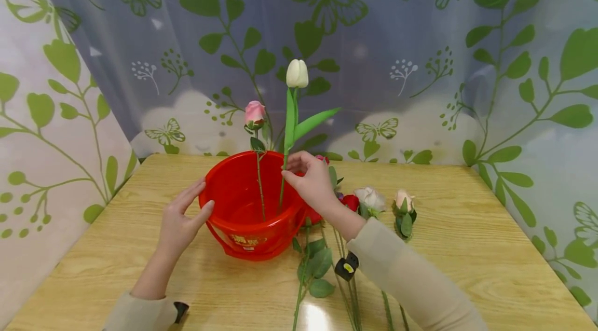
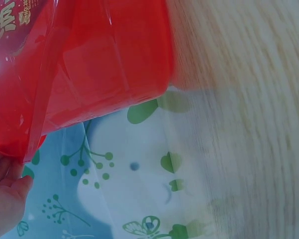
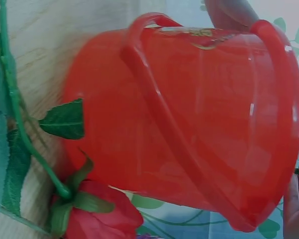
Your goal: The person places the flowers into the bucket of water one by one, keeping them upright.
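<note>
A red plastic bucket (image 1: 247,237) stands on the table. At its left rim my left hand (image 1: 179,219) holds the edge, with the thumb toward the front; the left wrist view shows those fingers (image 2: 5,172) at the rim. Over the bucket's right side my right hand (image 1: 315,180) pinches the stem of a white tulip (image 1: 297,73) between thumb and fingers. The tulip stands nearly upright, its lower stem inside the bucket. A pink rose (image 1: 254,113) leans in the bucket to the left of it.
Several artificial flowers lie right of the bucket, among them a red rose (image 3: 102,211), a white rose (image 1: 370,199) and a peach rose (image 1: 404,200). Their stems point toward the table's (image 1: 467,269) near edge. A patterned curtain (image 1: 411,113) hangs behind.
</note>
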A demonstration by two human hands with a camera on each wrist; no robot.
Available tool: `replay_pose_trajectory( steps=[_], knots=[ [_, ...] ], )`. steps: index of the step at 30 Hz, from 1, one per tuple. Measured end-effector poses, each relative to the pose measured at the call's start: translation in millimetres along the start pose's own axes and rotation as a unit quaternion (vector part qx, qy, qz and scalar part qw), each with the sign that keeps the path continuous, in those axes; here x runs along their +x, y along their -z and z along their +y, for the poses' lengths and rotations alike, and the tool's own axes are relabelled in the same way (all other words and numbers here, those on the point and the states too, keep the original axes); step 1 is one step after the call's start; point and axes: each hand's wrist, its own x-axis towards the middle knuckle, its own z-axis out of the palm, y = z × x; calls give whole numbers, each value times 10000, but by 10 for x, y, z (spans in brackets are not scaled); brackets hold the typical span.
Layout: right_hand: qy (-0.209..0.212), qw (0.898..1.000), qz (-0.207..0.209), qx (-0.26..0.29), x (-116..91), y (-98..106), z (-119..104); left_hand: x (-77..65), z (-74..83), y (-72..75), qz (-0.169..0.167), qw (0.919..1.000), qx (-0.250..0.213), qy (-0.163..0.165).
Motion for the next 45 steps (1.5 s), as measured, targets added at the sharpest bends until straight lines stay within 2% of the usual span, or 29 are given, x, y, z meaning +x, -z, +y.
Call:
replay_pose_trajectory(
  steps=[4, 12, 19, 27, 34, 41, 45],
  knots=[
    [-30, 9997, -136, -194, -25, -31, 47, 1, -4, 1, 4, 10000, 9, -39],
    [256, 9972, -308, -638, -55, -62, 60, -2, -2, 2, -20, 10000, -15, 8],
    [307, 9959, -512, -681, -92, -52, 47, -14, -7, 1, 26, 10000, 5, 11],
    [466, 9964, -435, -555, -156, 5, 41, -10, -17, -9, 79, 9999, -18, -123],
    [194, 9977, -405, -507, -235, 80, -29, -10, -10, -8, 95, 9998, -77, -132],
    [-35, 9982, -440, -404, -376, 183, -353, -8, -14, -10, 94, 9999, -59, -109],
    [-4, 9983, -464, -344, -357, 214, -146, -8, -10, -10, 95, 9999, -57, -106]
  ],
)
